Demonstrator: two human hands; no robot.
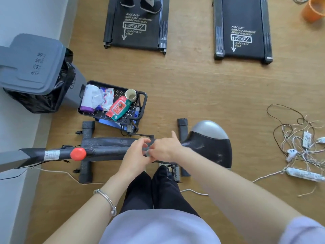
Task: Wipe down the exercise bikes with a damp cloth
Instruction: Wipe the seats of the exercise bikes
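Your exercise bike stood across the wooden floor, close to the floor's left edge by the wall, with its seat on your right. Over the frame, your left hand and right hand met, both pinching 1 small grey cloth between curled fingers.

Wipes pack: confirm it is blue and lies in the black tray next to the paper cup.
Not quite. In the head view the wipes pack is red, not blue. It does lie in the black tray next to the paper cup.
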